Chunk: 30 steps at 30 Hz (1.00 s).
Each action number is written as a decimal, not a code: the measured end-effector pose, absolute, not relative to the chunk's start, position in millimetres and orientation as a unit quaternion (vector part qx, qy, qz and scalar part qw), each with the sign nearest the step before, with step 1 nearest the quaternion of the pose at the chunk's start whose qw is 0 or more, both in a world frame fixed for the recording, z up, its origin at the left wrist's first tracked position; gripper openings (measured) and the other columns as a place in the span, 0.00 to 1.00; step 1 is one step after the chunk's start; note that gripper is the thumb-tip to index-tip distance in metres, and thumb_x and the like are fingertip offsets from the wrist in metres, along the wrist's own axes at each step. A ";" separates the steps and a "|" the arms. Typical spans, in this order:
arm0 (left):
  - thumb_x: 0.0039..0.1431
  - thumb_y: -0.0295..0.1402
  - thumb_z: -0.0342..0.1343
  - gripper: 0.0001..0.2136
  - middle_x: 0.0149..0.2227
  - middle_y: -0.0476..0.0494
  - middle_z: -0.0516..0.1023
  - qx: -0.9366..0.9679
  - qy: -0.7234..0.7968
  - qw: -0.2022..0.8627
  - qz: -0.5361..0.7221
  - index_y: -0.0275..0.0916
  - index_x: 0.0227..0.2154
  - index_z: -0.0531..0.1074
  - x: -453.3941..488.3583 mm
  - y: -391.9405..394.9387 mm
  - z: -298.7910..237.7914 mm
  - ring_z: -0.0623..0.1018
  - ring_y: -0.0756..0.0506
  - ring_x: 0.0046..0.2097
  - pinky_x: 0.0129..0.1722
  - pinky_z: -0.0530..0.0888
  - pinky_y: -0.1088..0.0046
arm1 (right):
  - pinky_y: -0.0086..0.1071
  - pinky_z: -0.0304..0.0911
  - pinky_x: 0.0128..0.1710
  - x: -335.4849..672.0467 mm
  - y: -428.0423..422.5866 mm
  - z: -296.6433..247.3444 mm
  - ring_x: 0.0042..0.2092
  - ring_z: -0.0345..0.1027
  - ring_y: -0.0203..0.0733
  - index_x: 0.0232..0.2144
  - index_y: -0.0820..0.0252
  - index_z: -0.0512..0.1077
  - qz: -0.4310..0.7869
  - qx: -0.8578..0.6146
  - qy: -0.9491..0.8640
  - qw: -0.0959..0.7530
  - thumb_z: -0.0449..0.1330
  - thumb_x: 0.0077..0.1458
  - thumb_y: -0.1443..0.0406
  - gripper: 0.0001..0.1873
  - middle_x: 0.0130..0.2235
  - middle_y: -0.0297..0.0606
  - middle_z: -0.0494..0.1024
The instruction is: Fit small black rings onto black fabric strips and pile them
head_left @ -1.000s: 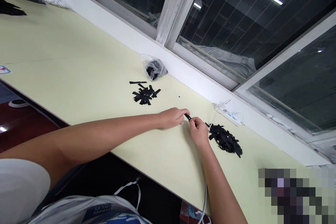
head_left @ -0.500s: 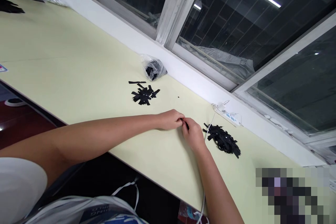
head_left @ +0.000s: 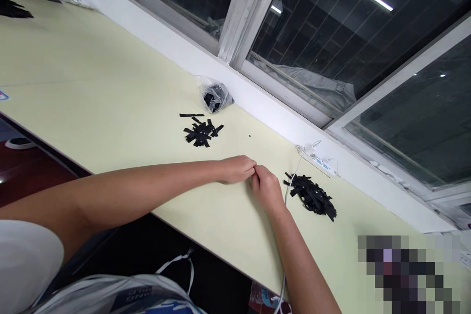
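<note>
Near the centre of the frame, the left hand [head_left: 237, 169] and the right hand [head_left: 268, 189] met above the pale tabletop [head_left: 125, 117], fingers curled inward and fingertips touching. The fingers hid whatever lay between them, so whether either hand grasped anything could not be told.

Right of centre, just beyond the right hand, lay a large heap of black fabric strips [head_left: 312, 196], some with small pale spots. A white cable [head_left: 288, 189] crossed its left end, passed by the right wrist and ran to the bottom edge. Above the heap, a white power strip [head_left: 319, 163] sat along the wall.

Above the left hand was a smaller, spread-out cluster of black strips [head_left: 200, 135]; a lone black strip [head_left: 191, 115] lay just above it. Near that, against the wall, a clear plastic bag [head_left: 221, 93] held black pieces.
</note>
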<state>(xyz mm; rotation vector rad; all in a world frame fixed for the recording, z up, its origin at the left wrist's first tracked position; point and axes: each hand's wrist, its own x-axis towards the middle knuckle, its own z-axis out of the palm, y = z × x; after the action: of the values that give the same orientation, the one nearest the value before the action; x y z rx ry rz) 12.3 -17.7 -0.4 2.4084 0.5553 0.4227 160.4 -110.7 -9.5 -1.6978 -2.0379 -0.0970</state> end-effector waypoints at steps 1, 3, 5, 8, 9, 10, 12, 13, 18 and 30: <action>0.64 0.31 0.41 0.12 0.33 0.42 0.76 0.914 0.214 0.305 0.158 0.38 0.27 0.66 13.1 -17.4 -1.1 0.72 0.47 0.32 0.31 0.65 0.71 | 0.30 0.54 0.31 159.8 -110.4 -10.2 0.32 0.62 0.39 0.32 0.58 0.68 -0.037 -0.623 -0.743 0.242 0.46 0.60 0.70 0.11 0.32 0.38 0.72; 0.64 0.31 0.41 0.13 0.32 0.42 0.77 0.916 0.221 0.296 0.157 0.37 0.27 0.67 14.7 -16.7 -2.9 0.72 0.47 0.31 0.30 0.65 0.71 | 0.31 0.53 0.31 158.5 -109.7 -12.2 0.31 0.61 0.39 0.31 0.58 0.67 -0.037 -0.626 -0.739 0.248 0.46 0.60 0.70 0.11 0.31 0.37 0.72; 0.64 0.31 0.41 0.13 0.31 0.42 0.77 0.917 0.226 0.289 0.158 0.37 0.26 0.67 16.1 -15.7 -5.0 0.72 0.47 0.31 0.30 0.65 0.71 | 0.31 0.53 0.30 157.4 -108.9 -14.4 0.30 0.61 0.38 0.30 0.58 0.67 -0.031 -0.627 -0.735 0.257 0.46 0.59 0.69 0.11 0.30 0.37 0.72; 0.63 0.31 0.41 0.14 0.30 0.42 0.76 0.917 0.226 0.285 0.164 0.37 0.25 0.67 17.7 -14.3 -7.6 0.72 0.47 0.30 0.29 0.64 0.71 | 0.31 0.53 0.30 157.1 -108.0 -16.5 0.29 0.61 0.38 0.30 0.58 0.68 -0.017 -0.627 -0.729 0.274 0.46 0.60 0.68 0.11 0.29 0.36 0.72; 0.63 0.30 0.41 0.14 0.30 0.43 0.76 0.917 0.225 0.284 0.167 0.37 0.25 0.67 18.1 -14.0 -8.2 0.71 0.47 0.30 0.29 0.64 0.71 | 0.31 0.53 0.30 157.2 -107.9 -16.7 0.29 0.61 0.38 0.30 0.58 0.68 -0.013 -0.626 -0.728 0.279 0.46 0.60 0.67 0.12 0.29 0.36 0.72; 0.63 0.30 0.41 0.13 0.29 0.43 0.76 0.917 0.224 0.281 0.170 0.37 0.25 0.67 18.5 -13.8 -8.6 0.71 0.47 0.29 0.29 0.64 0.70 | 0.31 0.54 0.31 157.4 -107.7 -16.8 0.29 0.61 0.39 0.30 0.58 0.68 -0.008 -0.626 -0.726 0.285 0.46 0.60 0.67 0.12 0.29 0.36 0.72; 0.62 0.30 0.41 0.13 0.29 0.43 0.76 0.919 0.223 0.276 0.174 0.37 0.25 0.67 19.0 -13.8 -8.4 0.71 0.47 0.29 0.30 0.64 0.70 | 0.31 0.54 0.31 157.8 -107.5 -16.7 0.29 0.62 0.39 0.30 0.58 0.68 0.002 -0.626 -0.723 0.294 0.47 0.60 0.66 0.11 0.28 0.36 0.72; 0.62 0.29 0.42 0.13 0.29 0.43 0.76 0.919 0.223 0.274 0.174 0.37 0.25 0.67 19.2 -13.9 -8.1 0.71 0.47 0.29 0.30 0.64 0.70 | 0.31 0.54 0.31 157.8 -107.3 -16.5 0.29 0.62 0.39 0.30 0.58 0.68 0.007 -0.626 -0.721 0.297 0.47 0.60 0.66 0.11 0.28 0.36 0.72; 0.60 0.27 0.43 0.12 0.27 0.44 0.75 0.920 0.225 0.266 0.178 0.38 0.24 0.67 19.1 -13.0 -6.3 0.70 0.47 0.28 0.29 0.63 0.70 | 0.31 0.54 0.30 156.6 -107.4 -15.7 0.28 0.60 0.38 0.29 0.58 0.68 0.027 -0.624 -0.714 0.316 0.47 0.60 0.64 0.12 0.27 0.34 0.71; 0.62 0.28 0.43 0.13 0.38 0.41 0.79 0.912 0.223 0.283 0.194 0.37 0.36 0.75 16.4 -3.9 -9.1 0.76 0.44 0.39 0.37 0.68 0.70 | 0.30 0.53 0.29 165.0 -105.1 -13.9 0.27 0.61 0.37 0.31 0.58 0.73 0.069 -0.673 -0.657 0.333 0.50 0.60 0.59 0.14 0.25 0.33 0.72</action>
<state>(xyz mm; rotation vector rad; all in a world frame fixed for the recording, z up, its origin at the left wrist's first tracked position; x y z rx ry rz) 16.4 -3.9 -9.1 2.4424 0.5961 0.5187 165.0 -105.1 -13.9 -1.7580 -1.7156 0.1793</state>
